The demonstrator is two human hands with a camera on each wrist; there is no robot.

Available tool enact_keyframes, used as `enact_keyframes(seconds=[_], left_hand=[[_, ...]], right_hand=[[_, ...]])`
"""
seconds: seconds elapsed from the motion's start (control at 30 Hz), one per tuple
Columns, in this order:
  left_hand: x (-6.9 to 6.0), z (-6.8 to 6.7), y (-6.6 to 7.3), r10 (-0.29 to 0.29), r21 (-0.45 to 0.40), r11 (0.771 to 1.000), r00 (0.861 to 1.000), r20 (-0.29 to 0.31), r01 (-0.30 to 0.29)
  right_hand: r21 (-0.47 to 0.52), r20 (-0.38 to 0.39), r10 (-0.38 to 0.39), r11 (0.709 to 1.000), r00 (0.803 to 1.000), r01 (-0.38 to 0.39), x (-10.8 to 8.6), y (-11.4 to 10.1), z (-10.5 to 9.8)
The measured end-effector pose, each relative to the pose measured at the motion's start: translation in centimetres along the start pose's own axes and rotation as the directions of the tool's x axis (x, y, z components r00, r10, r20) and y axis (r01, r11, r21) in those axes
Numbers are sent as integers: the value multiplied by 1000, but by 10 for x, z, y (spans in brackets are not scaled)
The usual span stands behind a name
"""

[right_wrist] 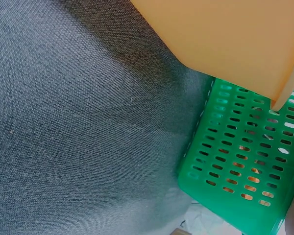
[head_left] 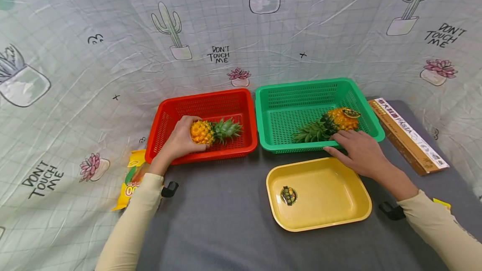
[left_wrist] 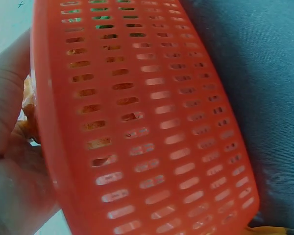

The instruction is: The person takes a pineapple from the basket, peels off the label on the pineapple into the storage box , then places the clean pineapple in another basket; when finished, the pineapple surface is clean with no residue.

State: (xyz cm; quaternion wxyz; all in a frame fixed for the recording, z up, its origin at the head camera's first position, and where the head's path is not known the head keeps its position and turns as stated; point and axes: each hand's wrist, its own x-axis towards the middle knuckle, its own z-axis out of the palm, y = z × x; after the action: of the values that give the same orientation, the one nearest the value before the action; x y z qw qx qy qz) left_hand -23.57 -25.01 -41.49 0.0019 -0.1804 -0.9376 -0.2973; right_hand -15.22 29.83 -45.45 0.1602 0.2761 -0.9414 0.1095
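Observation:
In the red basket (head_left: 211, 154) a small pineapple (head_left: 202, 132) lies on its side, leaves to the right. My left hand (head_left: 184, 138) curls its fingers and thumb round the fruit's left end; in the left wrist view the hand (left_wrist: 14, 142) is partly hidden behind the basket wall (left_wrist: 152, 117). A second pineapple (head_left: 339, 119) with a dark label lies in the green basket (head_left: 290, 149), leaves to the left. My right hand (head_left: 359, 152) is at that basket's front rim, fingers reaching over it beside the fruit; whether they touch it is unclear.
A yellow tray (head_left: 320, 193) with a round sticker stands in front of the green basket. To the right lies a long pasta box (head_left: 408, 135). A yellow packet (head_left: 132, 179) is at the left, partly behind my left sleeve. A patterned cloth (head_left: 211, 20) hangs behind the baskets.

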Motion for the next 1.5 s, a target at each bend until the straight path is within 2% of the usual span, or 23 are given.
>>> enact_keyframes(seconds=[0.5, 0.73, 0.97, 1.33, 1.5], left_hand=[[-4, 6, -12, -17, -1, 1000, 998, 53, 17], [-4, 7, -18, -60, 18, 998, 993, 106, 59], [-3, 7, -20, -77, 6, 997, 988, 135, 77], [-3, 8, -23, -62, 24, 998, 988, 142, 59], [-9, 7, -18, -24, 23, 999, 996, 89, 22]], right_hand=[[10, -3, 2, 1000, 1000, -2, -2, -1, 1], [7, -5, 2, 1000, 1000, -2, -2, 0, 2], [5, -8, -3, 1000, 1000, 3, -3, 1, 3], [5, -8, -2, 1000, 1000, 2, -2, 1, 3], [3, -18, -15, 1000, 1000, 15, -1, 2, 3]])
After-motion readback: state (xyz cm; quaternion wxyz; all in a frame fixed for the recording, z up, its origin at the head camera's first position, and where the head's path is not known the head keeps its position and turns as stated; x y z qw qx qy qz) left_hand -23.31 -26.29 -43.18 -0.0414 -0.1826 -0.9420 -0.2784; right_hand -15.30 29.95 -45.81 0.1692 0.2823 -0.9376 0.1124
